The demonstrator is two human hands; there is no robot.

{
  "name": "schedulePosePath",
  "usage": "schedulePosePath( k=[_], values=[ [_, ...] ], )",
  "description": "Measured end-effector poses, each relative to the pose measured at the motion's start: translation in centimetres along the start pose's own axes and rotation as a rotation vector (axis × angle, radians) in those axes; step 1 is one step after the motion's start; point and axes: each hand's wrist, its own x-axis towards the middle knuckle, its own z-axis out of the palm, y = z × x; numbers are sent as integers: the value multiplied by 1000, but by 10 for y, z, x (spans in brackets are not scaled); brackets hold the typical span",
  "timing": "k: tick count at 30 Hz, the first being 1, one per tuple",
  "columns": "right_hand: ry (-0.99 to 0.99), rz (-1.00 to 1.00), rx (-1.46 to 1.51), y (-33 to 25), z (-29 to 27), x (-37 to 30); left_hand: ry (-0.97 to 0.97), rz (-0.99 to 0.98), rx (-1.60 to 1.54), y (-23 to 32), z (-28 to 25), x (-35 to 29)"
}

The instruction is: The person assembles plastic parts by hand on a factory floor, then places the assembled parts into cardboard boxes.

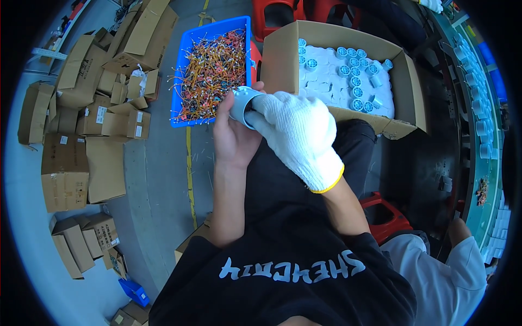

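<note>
My bare left hand (232,142) is closed around a short white plastic cylinder (239,102), its open end tilted toward my right hand. My right hand (299,130), in a white knitted glove with a yellow cuff, has its thumb and fingers pinched together at that opening. The fingertips are hidden inside the rim, so what they grip does not show. Just beyond my hands sits a blue bin (175,103) heaped with short orange wire leads (215,76) with small coloured parts.
Beyond my right hand, a cardboard box (280,62) holds rows of similar white cylinders (356,92). Red stools (386,217) stand behind it and at right. Another person (435,266) sits by a green bench (492,179) lined with cylinders. Cardboard boxes (65,168) pile at left.
</note>
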Motion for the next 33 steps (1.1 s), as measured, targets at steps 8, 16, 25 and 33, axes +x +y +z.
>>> schedulePosePath(
  k=[8,16,25,33],
  values=[
    [7,143,78,-12,-6,-1,-8,71,18,-7,0,2],
    [37,142,232,-11,-23,-7,-72,48,71,-1,5,0],
    [170,373,699,-4,-20,-9,-163,-76,53,-4,1,1],
    [0,467,1007,12,-11,-11,-71,-93,349,-1,6,-6]
  ],
)
